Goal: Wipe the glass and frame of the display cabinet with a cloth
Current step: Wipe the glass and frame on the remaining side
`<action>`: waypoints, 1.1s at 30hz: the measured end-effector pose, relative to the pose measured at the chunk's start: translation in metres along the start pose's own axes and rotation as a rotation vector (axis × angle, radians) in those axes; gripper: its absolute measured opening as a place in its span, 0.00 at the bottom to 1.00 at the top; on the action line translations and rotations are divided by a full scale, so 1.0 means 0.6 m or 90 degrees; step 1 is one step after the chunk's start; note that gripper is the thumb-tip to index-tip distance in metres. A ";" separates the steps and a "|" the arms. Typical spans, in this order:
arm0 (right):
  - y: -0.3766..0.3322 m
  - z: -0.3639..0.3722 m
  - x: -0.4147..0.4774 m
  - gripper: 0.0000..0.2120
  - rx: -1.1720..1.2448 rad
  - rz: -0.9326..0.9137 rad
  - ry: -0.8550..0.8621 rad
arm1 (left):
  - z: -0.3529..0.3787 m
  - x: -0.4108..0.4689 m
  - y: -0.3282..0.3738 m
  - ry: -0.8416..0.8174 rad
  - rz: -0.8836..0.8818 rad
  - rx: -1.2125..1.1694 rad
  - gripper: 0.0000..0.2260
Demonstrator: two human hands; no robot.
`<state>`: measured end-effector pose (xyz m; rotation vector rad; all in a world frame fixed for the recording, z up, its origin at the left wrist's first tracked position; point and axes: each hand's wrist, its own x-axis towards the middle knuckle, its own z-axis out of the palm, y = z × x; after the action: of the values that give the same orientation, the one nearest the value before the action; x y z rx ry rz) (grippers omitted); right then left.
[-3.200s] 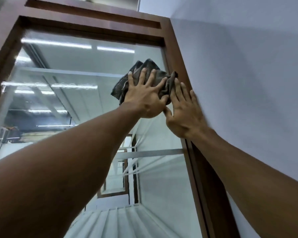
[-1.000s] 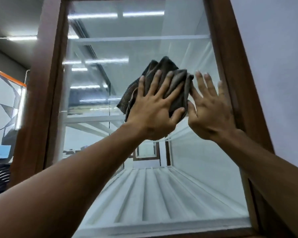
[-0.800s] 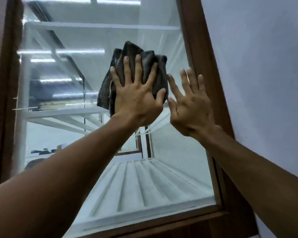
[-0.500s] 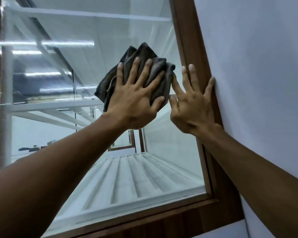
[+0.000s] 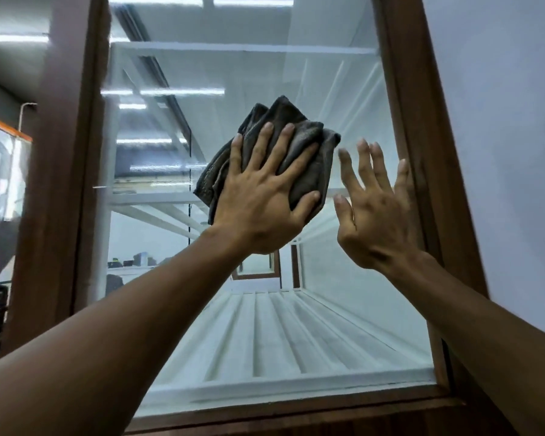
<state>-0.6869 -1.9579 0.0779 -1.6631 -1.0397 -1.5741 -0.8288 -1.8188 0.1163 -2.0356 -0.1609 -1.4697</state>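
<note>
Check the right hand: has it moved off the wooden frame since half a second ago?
Yes. The right hand has shifted left, off the right frame post; only its little finger now reaches the post's inner edge. The open palm lies over the glass.

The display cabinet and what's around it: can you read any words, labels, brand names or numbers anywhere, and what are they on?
None can be read.
cloth: plain dark fabric under the left hand, no tag or print showing.
glass and wooden frame: no sticker or label visible.
right hand: bare, open on the glass.
dark items seen at the left, through or reflected in the glass: too small and blurred to tell.
</note>
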 end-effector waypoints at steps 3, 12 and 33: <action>-0.022 0.005 0.011 0.33 -0.004 -0.019 -0.024 | -0.008 -0.014 -0.033 0.006 -0.029 0.013 0.34; -0.147 0.034 0.064 0.35 -0.027 -0.055 -0.065 | -0.042 -0.074 -0.145 0.011 -0.111 0.022 0.33; -0.095 0.038 -0.047 0.32 -0.006 -0.111 -0.011 | -0.011 -0.135 -0.039 0.029 -0.239 -0.014 0.34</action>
<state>-0.7240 -1.9136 0.0430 -1.6319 -1.2150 -1.6800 -0.8746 -1.7835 0.0550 -2.0655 -0.5340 -1.7448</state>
